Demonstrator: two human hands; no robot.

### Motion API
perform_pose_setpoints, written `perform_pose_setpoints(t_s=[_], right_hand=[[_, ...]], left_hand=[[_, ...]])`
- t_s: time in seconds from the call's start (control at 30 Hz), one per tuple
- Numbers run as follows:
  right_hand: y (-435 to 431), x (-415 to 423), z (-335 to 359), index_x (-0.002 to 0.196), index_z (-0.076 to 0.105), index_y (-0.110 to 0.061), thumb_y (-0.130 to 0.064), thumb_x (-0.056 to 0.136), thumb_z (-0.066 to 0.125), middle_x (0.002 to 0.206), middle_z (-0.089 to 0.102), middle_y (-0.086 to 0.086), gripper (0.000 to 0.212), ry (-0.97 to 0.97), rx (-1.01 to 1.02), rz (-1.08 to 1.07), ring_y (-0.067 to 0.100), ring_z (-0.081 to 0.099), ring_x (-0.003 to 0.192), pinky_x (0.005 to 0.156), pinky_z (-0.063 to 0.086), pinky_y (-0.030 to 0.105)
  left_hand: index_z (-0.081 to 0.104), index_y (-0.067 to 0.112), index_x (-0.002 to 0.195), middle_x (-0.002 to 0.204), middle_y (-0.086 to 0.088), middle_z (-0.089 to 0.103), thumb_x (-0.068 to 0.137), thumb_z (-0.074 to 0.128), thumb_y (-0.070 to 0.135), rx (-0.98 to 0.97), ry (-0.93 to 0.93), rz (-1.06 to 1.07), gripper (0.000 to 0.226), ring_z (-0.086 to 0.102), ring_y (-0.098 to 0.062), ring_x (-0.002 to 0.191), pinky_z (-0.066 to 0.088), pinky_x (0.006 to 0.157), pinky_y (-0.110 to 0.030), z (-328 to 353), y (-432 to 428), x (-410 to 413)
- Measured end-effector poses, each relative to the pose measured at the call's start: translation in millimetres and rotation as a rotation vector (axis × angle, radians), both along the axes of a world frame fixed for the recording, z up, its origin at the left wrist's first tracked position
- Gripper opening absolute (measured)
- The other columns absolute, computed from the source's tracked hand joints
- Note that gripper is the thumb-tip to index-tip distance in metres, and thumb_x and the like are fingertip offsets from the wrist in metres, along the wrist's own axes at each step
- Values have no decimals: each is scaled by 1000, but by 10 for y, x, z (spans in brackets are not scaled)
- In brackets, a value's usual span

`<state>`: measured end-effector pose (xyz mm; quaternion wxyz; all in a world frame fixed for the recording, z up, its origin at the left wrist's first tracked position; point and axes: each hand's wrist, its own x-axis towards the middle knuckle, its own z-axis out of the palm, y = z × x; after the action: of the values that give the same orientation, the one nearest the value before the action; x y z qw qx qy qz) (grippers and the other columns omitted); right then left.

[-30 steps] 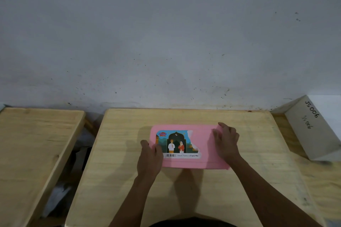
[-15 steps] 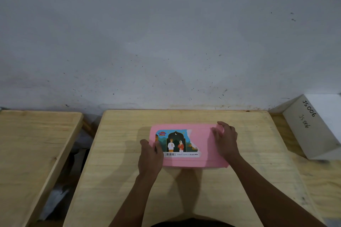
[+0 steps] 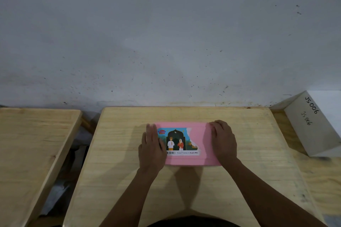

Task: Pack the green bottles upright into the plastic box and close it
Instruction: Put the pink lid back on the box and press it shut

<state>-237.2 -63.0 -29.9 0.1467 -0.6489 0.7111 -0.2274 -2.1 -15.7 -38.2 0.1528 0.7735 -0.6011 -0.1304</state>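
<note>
Your left hand [image 3: 152,150] lies flat, fingers straight, on the left end of the lidded pink rectangular plastic box [image 3: 198,132], mid wooden table [image 3: 118,155]. Your right hand [image 3: 223,142] curls over its right end. Sticker [image 3: 180,142]: "Sedaap", "5 pcs Mie". White block [image 3: 310,131]: "JS 006".

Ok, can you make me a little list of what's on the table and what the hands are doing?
lid: pink lid, lying flat, near the table's middle
sticker: picture sticker on the lid's left part
left hand: left hand flat on the lid's left end, fingers straight
right hand: right hand on the lid's right end, fingers bent over its edge
green bottles: none in view
table: wooden table
beside it: white block marked "JS 006", on the right
</note>
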Motion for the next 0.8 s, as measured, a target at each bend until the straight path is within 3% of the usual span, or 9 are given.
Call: perform_pose_setpoints(t_s=[0.13, 0.33, 0.47, 0.7, 0.8], right_hand=[[-7, 12, -60, 135, 52, -10, -20, 101, 34, 143, 50, 9, 39, 110, 28, 131, 28, 37, 139, 106, 40, 45], [-21, 39, -126, 142, 42, -12, -41, 95, 11, 150, 42, 10, 63, 206, 97, 204, 30, 22, 146, 109, 38, 49], [-22, 35, -130, 143, 40, -13, -43, 96, 12, 150, 42, 8, 63, 209, 103, 212, 27, 22, 146, 108, 41, 47], [22, 70, -85, 140, 45, -13, -41, 98, 21, 147, 46, 8, 56, 199, 62, 189, 28, 31, 143, 95, 49, 46], [35, 85, -87, 138, 48, -12, -41, 98, 26, 145, 48, 10, 54, 201, 34, 165, 29, 34, 141, 99, 47, 47]], left_hand=[[10, 16, 151, 161, -2, 3, 94, 33, 24, 47, -77, -162, 62, 3, -21, 149, 26, 114, -51, -5, -93, 12], [30, 15, 146, 157, -3, 25, 86, 26, 39, -29, -55, -148, 64, 19, -20, 146, 39, 105, -44, -7, -130, 15], [31, 16, 145, 156, -3, 28, 86, 28, 45, -25, -60, -158, 65, 20, -21, 146, 39, 103, -42, -8, -140, 26], [24, 24, 147, 157, -2, 24, 92, 32, 50, -10, -80, -188, 61, 18, -22, 146, 29, 112, -47, 0, -133, -2], [23, 24, 147, 157, 1, 24, 93, 34, 48, -3, -69, -208, 60, 14, -17, 147, 28, 114, -48, -12, -145, -2]])
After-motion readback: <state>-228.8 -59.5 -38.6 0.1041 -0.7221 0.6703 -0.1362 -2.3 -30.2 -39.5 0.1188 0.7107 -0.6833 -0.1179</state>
